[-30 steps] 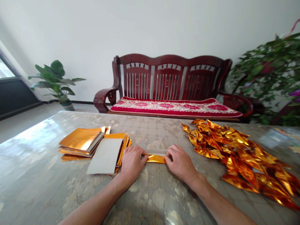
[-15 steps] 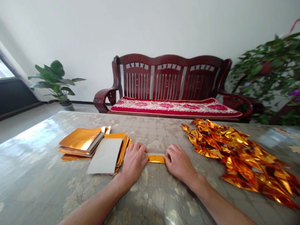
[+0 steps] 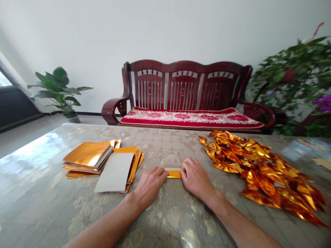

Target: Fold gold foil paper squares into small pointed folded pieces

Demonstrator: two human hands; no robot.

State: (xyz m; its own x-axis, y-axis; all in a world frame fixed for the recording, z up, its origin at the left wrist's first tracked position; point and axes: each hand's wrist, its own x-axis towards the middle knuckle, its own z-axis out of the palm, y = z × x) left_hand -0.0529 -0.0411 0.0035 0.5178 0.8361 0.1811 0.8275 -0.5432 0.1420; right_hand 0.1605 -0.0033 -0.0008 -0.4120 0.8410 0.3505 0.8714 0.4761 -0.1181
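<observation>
A gold foil paper, folded into a narrow strip with a pale grey edge behind it, lies on the table between my hands. My left hand has its fingers closed on the strip's left end. At the right end, the curled fingers of my right hand grip it. Left of my left hand is a stack of foil sheets, a grey-backed sheet on top. Another stack of gold sheets sits beyond it. To the right of my right hand spreads a heap of folded gold foil pieces.
The table has a glossy, patterned cover. A clear plastic bag lies at its right side. Behind the table stands a dark wooden bench with a red floral cover. Potted plants flank the bench on both sides.
My left hand has shifted slightly right and its fingers have come down over the strip's left end, so less gold shows. My right hand stays nearly in place.
</observation>
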